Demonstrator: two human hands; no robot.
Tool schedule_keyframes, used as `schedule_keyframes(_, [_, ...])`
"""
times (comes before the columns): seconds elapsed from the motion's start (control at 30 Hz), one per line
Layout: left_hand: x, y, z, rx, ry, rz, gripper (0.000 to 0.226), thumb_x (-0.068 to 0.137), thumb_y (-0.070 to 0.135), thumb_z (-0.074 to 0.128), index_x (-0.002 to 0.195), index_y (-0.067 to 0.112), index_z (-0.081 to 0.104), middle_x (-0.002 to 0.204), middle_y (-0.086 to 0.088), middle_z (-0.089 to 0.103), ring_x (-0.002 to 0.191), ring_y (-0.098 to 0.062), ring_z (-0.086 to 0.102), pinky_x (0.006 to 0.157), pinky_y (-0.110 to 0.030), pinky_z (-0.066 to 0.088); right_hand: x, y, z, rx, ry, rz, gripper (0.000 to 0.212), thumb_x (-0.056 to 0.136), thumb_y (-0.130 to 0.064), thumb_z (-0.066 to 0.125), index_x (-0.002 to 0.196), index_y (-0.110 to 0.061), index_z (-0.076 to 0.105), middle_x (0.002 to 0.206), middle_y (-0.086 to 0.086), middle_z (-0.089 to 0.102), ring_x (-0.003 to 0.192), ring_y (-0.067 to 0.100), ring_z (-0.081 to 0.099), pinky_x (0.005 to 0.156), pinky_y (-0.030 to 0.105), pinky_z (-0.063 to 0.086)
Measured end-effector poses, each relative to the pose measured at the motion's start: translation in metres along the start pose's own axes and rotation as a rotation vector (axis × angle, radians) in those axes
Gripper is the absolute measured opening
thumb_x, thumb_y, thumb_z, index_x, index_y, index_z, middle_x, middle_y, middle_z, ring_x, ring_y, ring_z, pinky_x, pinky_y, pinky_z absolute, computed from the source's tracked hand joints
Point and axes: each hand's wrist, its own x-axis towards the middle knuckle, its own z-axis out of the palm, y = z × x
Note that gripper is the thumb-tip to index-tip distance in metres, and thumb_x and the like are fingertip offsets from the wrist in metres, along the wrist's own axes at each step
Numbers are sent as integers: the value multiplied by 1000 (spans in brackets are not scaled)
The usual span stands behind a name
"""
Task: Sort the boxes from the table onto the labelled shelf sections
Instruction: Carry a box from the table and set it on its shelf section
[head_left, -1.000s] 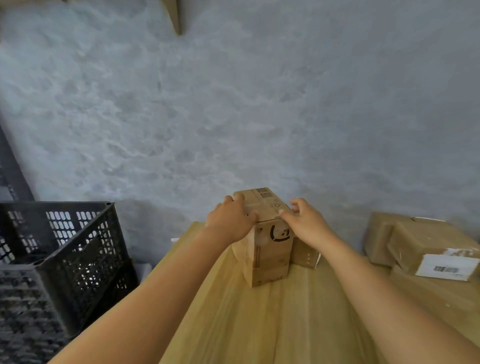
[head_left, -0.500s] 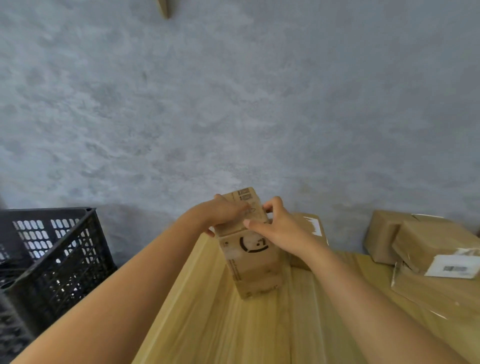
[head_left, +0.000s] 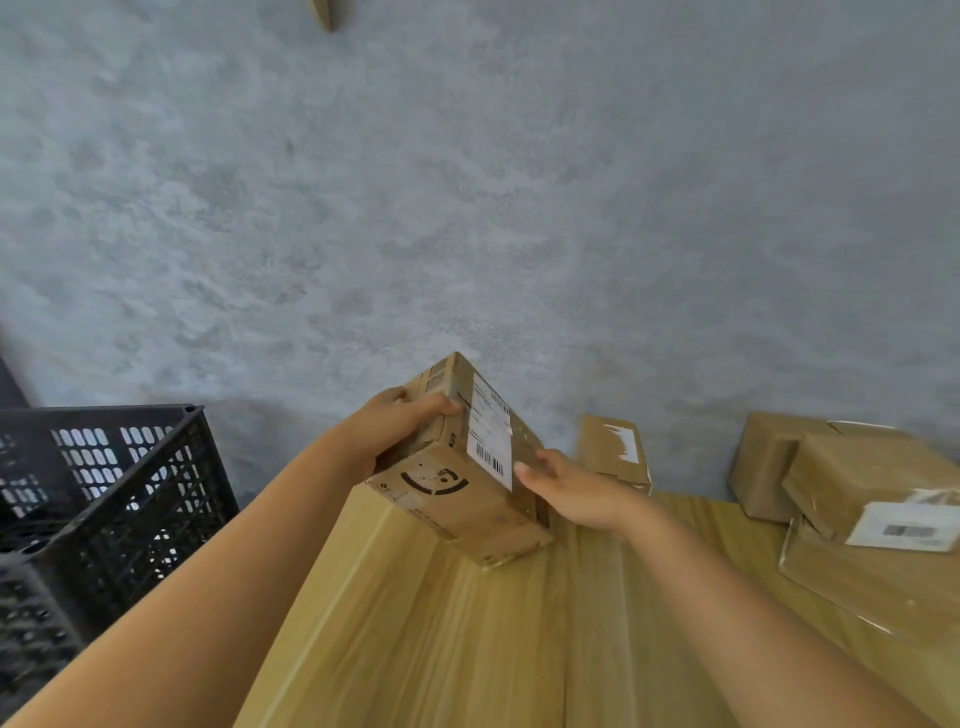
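Note:
A tall cardboard box (head_left: 457, 493) with a black smile mark and a white barcode label is tilted over the far left corner of the wooden table (head_left: 467, 639). My left hand (head_left: 400, 431) grips its upper left side, fingers curled over the top edge. My right hand (head_left: 566, 488) holds its right side, thumb near the label. A small brown box (head_left: 613, 452) with a torn white label stands just behind my right hand. Several larger cardboard boxes (head_left: 857, 483) are stacked at the table's right. No shelf is in view.
A black plastic crate (head_left: 104, 499) stands left of the table, on top of another one. A grey textured wall (head_left: 467, 208) fills the background. A wooden corner (head_left: 323, 13) juts in at the top edge.
The box was upright on the table under both hands; it is now lifted and tilted, its white label turned up. The small box behind it has come into view.

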Motion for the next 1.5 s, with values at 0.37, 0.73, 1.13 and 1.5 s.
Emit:
schedule_keyframes(0.37, [-16,0,-2,-339,-60,193,49,78,48,64,123,28,65,112,-5,72,111,-30,64,81,-45,58,-4,18,-37,596,-3,40,114,48,-86,73,148,-42,36,147,-4,52,133,27,51,103,56,46])
schedule_keyframes(0.73, [-15,5,3,-366,-257,281,89,67,45,76,147,41,37,139,-8,58,124,-33,58,96,-54,52,-21,4,-69,935,141,-80,53,89,-57,57,131,-25,59,112,8,75,98,24,74,83,39,56])
schedule_keyframes(1.13, [-22,8,51,-395,-97,233,55,89,43,66,137,22,49,116,-4,73,100,-25,73,74,-36,57,-37,18,-66,805,358,-51,43,94,-54,57,123,-23,49,105,7,72,95,25,72,84,46,59])
schedule_keyframes(1.5, [-34,-18,81,-425,-97,138,87,64,51,78,138,16,48,120,-10,71,105,-32,70,74,-38,57,-63,52,-52,676,388,7,49,93,-56,56,125,-20,44,105,5,70,94,18,69,77,35,54])
